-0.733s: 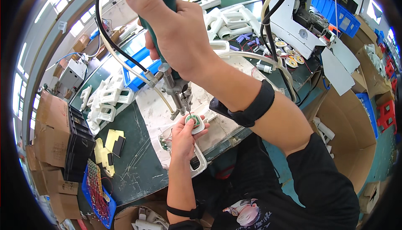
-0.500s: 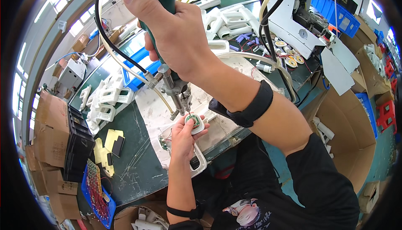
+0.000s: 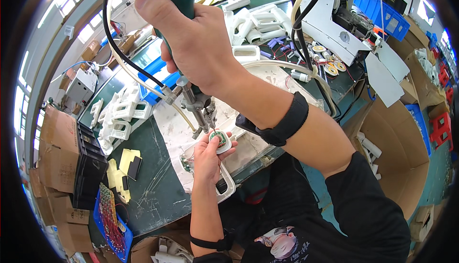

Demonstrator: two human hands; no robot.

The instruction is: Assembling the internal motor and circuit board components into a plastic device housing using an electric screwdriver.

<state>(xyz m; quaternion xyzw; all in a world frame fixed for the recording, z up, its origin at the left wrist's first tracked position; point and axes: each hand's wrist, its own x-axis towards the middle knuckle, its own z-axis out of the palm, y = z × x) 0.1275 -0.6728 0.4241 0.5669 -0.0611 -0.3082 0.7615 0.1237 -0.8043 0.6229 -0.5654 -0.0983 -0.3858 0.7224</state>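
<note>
Two hands work close together over the green table (image 3: 158,191). Nearest, the left hand (image 3: 206,160) curls its fingers around a white plastic housing (image 3: 221,143), pinning it on a pale mat (image 3: 172,129); a small round green circuit board (image 3: 218,138) sits in the housing's top. Just above, the tip of a green powered screwdriver (image 3: 184,4) stands nearly upright on that board (black cable and a pale hose trail from its body). The right hand (image 3: 196,43) is wrapped tight around the screwdriver's grip. Farther left lie white plastic frames (image 3: 119,114); a blue bin (image 3: 160,78) sits behind them.
</note>
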